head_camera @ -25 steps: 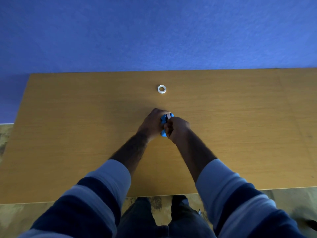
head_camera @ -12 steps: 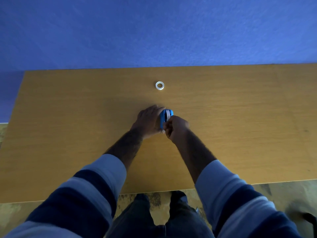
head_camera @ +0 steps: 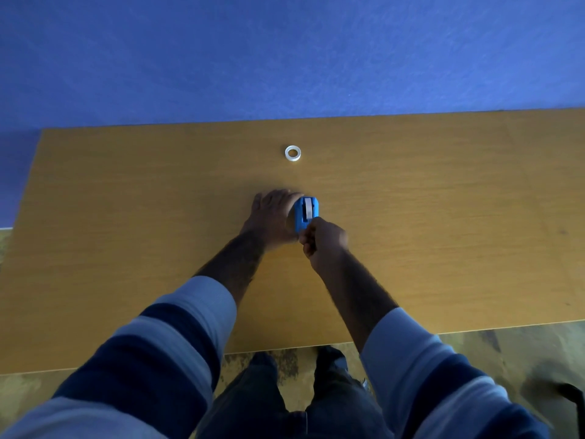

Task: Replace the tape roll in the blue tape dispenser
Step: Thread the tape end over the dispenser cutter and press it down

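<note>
Blue tape dispenser (head_camera: 305,213) sits on a wooden table (head_camera: 126,248), left hand (head_camera: 272,217) cupped against its side, right hand (head_camera: 323,237) pinching its near end. White tape ring (head_camera: 292,153) lies beyond, well apart.

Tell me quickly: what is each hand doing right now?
Left hand: steadying the blue tape dispenser.
Right hand: closed, pinching at the dispenser's near end.

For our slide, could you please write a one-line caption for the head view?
Both hands work a blue tape dispenser on a wooden table; a white ring lies beyond.
</note>
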A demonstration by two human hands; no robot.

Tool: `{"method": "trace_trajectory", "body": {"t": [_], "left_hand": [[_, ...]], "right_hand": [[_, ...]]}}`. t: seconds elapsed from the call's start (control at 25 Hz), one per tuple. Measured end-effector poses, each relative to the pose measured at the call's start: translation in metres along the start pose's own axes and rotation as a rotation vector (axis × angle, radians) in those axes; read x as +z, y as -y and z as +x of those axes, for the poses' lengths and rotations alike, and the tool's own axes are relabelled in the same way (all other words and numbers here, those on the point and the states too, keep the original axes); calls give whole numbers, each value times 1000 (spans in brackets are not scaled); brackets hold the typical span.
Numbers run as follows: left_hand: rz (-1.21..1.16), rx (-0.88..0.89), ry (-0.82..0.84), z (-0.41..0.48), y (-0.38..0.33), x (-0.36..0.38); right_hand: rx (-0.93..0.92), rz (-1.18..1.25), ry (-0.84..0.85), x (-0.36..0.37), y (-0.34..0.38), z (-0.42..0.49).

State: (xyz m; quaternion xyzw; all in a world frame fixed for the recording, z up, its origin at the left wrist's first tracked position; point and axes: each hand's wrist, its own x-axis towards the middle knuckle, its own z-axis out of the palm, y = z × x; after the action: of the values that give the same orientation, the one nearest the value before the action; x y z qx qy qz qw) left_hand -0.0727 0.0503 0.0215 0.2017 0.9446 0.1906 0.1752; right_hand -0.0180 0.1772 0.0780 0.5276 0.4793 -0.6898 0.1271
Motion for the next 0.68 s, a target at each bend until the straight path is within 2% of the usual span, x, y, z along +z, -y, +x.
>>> {"method": "trace_trajectory", "body": {"t": [0.68], "left_hand": [[0, 38, 3, 1, 5, 1]], "right_hand": [[-94, 108, 46, -14, -36, 3]]}}
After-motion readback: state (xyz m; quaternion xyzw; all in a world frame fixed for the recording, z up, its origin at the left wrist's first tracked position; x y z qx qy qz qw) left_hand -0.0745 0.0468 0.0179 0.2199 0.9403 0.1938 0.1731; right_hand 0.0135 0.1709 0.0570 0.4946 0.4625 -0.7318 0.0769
